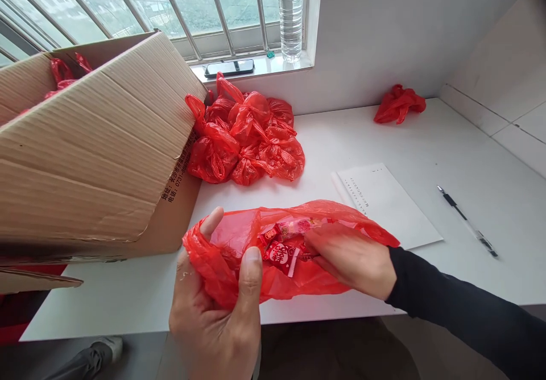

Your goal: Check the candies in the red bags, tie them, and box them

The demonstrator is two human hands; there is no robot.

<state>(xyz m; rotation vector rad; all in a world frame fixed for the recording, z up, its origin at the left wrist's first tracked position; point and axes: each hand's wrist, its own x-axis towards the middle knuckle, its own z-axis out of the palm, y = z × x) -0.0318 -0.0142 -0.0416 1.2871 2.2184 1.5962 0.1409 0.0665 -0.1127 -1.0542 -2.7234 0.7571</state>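
My left hand (222, 317) grips the gathered left end of a thin red plastic bag (298, 283), thumb on the near side. The bag lies open sideways at the front of the white table. Inside it are several small wrapped candies, among them a red packet with white lettering (281, 256) and a pink wrapper (294, 227). My right hand (354, 255) reaches into the bag's opening beside the candies. Its fingers are blurred and partly hidden, so I cannot see whether they hold anything.
Several tied red bags (251, 141) are heaped beside a cardboard box (106, 135) holding more red plastic. A crumpled red bag (398, 105), a paper pad (388, 206) and a pen (467, 221) lie to the right. A phone (229, 68) and a water bottle (291, 21) occupy the windowsill.
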